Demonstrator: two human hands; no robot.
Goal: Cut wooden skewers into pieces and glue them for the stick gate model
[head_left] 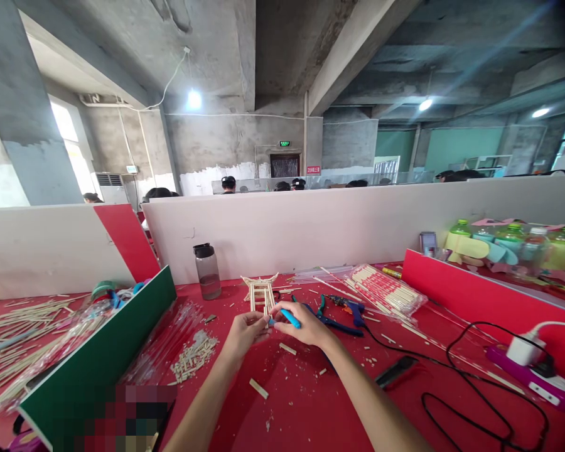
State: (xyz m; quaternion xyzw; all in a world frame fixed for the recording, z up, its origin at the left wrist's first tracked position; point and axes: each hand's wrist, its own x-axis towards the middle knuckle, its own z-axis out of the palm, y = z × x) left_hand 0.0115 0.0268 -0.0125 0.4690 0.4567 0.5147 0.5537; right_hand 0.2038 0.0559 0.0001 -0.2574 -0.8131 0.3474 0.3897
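Observation:
My right hand (301, 326) holds a small blue tool (289, 317), its tip pointing left toward my left hand (245, 331). The fingers of my left hand pinch a small wooden stick piece right at that tip. Both hands hover over the red table (311, 402). Just behind them stands a small model (261, 292) built of wooden sticks. Short cut stick pieces (258, 388) lie on the table in front of my hands.
A dark water bottle (207, 271) stands left of the model. Blue pliers (332, 320), a glue gun (353, 307) and bagged chopsticks (386, 292) lie to the right. A black cable (471, 376) runs to a power strip (527, 367). A green divider (103, 358) borders the left.

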